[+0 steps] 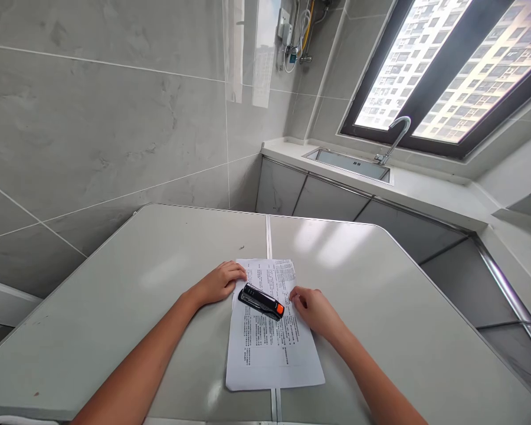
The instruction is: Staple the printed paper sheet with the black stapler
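Printed white sheets (274,372) lie on the table, with their edges slightly out of line. On top of them rests a black stapler (261,301) with an orange end, lying at a slant. My left hand (216,283) touches the upper left edge of the sheets, its fingers bent and close together. At the right edge, my right hand (314,307) has its thumb and fingers curled together against the paper; what they pinch is too small to make out. Neither hand touches the stapler.
The pale table (194,236) has a seam down its middle, under the sheets. Beyond it stand a counter with a sink (351,164) and faucet (396,139), below a window. A grey tiled wall (115,118) rises at the left.
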Demonstrator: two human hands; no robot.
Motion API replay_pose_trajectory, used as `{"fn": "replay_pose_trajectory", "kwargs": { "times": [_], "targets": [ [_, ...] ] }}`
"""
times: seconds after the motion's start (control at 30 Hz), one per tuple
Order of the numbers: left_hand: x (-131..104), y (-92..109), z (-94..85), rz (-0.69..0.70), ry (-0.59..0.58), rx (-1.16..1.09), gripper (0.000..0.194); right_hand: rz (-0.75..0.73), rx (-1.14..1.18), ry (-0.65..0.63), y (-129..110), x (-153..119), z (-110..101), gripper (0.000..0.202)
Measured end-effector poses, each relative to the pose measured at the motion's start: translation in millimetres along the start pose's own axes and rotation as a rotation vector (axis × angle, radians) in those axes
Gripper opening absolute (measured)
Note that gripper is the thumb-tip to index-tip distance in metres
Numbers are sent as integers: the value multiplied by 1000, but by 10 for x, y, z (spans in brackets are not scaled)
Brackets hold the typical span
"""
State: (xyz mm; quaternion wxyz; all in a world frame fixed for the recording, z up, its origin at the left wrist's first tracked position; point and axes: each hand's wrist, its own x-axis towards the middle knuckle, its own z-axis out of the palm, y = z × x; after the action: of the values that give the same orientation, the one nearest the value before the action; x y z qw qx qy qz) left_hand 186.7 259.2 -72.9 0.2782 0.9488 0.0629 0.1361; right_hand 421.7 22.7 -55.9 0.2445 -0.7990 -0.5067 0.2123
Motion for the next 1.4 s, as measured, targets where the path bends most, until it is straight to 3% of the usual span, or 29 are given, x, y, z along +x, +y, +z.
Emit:
{"fn": "replay_pose_trajectory", "kwargs": {
  "times": [0.13, 0.27, 0.33, 0.43, 0.63, 0.87, 1.0, 1.13, 1.27, 1.4],
  "targets": [
    [-8, 30, -28, -16, -4, -26, 26, -112, 5, 113, -282, 70, -90, 24],
    [5, 33, -31, -36, -19, -35, 21, -372, 53, -31, -550, 96, 87, 42],
    [13, 18, -23, -38, -20, -43, 22, -434, -10, -88, -571, 103, 204, 37],
    [19, -7, -6, -42, -14, -40, 24, -467, -29, -81, -492, 124, 297, 25],
    [27, -28, 20, -22, -42, 13, 35, -486, -17, 7, -322, 179, 245, 30],
    [61, 14, 13, -30, -138, 57, 44, -486, -37, 3, -288, 190, 234, 35],
    [30, 70, -40, 2, -75, 8, 37, -456, 29, 1, -293, 190, 242, 40],
    [6, 131, -71, -19, -78, -66, 30, -442, 184, 18, -219, 230, 83, 61],
    [52, 196, -16, -48, -95, 15, 38, -513, 243, -25, -16, 299, -154, 21],
    [98, 229, 46, -100, -89, 23, 30, -647, 270, -68, 162, 339, -261, 30]
  ]
}}
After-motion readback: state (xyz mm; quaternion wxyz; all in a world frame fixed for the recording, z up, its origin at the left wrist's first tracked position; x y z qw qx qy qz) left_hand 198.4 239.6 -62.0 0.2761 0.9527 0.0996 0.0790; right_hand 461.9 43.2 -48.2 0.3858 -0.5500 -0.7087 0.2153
